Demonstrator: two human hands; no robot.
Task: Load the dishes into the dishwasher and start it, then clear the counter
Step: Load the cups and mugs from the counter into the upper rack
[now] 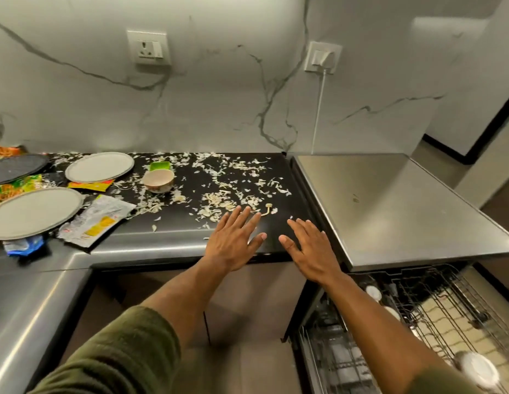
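Both hands are stretched out flat, palms down, over the front edge of the dark glossy worktop [168,228], and they hold nothing. The left hand [233,243] has its fingers spread, with the fingertips just beside the scattered pale peel scraps [227,200]. The right hand [307,251] is also spread and lies near the steel top of the dishwasher [389,206]. The dishwasher stands open at the lower right, and its wire rack [435,314] is pulled out with some white pieces in it. The dishes are on the left part of the worktop: two round pale grey plates [99,166] [34,211], a dark round plate [14,167] and a small cream bowl [158,180] with a green piece [160,165] behind it. Crumpled food wrappers [96,220] lie between and under the plates.
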